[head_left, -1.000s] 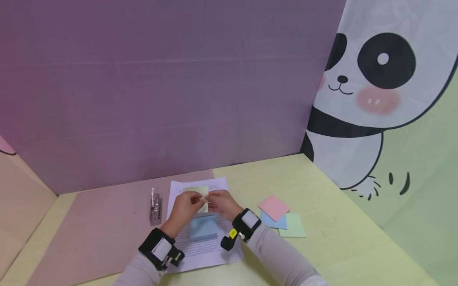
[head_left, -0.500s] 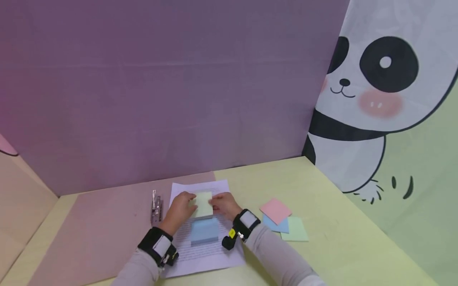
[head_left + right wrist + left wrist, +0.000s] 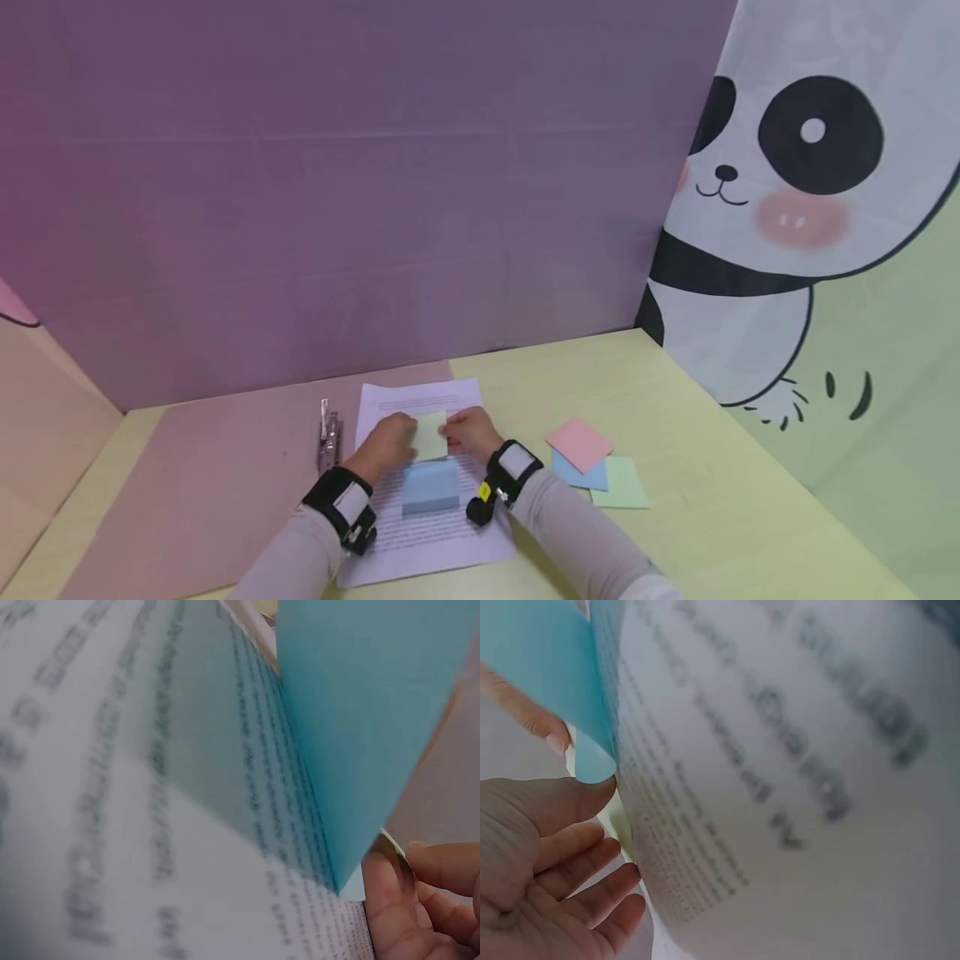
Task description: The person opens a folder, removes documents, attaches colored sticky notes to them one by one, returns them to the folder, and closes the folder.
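A pale yellow sticky note (image 3: 431, 437) sits on a printed sheet (image 3: 427, 542), between my two hands. My right hand (image 3: 472, 432) pinches the note's right edge between thumb and finger, as the right wrist view shows. My left hand (image 3: 386, 446) is at the left edge, its thumb and relaxed fingers spread apart against it. Nearer the body, a blue sticky note (image 3: 431, 487) is on the same sheet, its lower edge standing up off the print. In the left wrist view this blue note (image 3: 547, 667) partly hides the yellow one.
A stapler (image 3: 329, 442) lies left of the sheet on a pinkish mat (image 3: 225, 492). To the right, pink (image 3: 580, 444), blue (image 3: 581, 472) and green (image 3: 621, 483) sticky notes overlap on the wooden table (image 3: 720, 517). A purple backdrop (image 3: 337, 208) closes off the far side.
My hands were together over the yellow note and have parted to its two sides. The note's lower edge, raised half a second ago, now appears flatter. The view has shifted slightly.
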A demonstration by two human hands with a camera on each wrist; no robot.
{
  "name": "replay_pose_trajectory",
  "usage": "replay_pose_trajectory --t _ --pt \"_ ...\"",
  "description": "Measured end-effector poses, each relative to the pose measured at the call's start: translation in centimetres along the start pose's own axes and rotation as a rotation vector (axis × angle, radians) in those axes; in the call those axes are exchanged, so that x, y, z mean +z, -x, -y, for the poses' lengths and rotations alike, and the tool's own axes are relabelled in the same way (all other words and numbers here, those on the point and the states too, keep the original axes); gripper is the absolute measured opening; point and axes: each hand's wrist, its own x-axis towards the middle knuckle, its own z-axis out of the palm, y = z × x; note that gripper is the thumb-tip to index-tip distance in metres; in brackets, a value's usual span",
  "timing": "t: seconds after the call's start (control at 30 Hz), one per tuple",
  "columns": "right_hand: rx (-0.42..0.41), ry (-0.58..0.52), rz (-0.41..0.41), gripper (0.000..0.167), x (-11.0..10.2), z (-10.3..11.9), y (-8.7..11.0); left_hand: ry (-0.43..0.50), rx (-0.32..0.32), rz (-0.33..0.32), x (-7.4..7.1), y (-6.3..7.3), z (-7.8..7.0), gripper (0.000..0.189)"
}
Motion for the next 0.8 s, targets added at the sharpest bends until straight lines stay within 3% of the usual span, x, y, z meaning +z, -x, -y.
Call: replay_pose_trajectory --t 0.23,0.43,0.53,0.63,0.67,0.8 --pt "-0.037 0.065 0.011 0.015 -0.2 -0.1 0.0 -0.035 0.012 0.036 0.3 0.0 -0.1 0.035" --pt "-0.068 0.132 -0.022 0.017 -0.8 2.4 1.8 -0.065 0.038 0.020 0.1 0.1 -0.2 0.034" --pt "-0.068 0.157 -0.053 0.018 -1.0 2.7 1.6 -0.083 0.040 0.028 0.1 0.1 -0.3 0.035" --pt "-0.154 0.155 -0.063 0.017 -1.3 1.4 0.2 -0.092 0.050 0.027 0.3 0.2 -0.3 0.032" --pt "-0.215 0.125 -0.037 0.016 -1.4 -0.2 -1.5 -0.099 0.056 0.022 0.3 0.2 -0.2 0.031" --pt "-0.328 -0.030 0.097 0.017 -0.9 -7.0 -8.9 -0.133 0.091 -0.009 0.6 0.3 0.0 0.027"
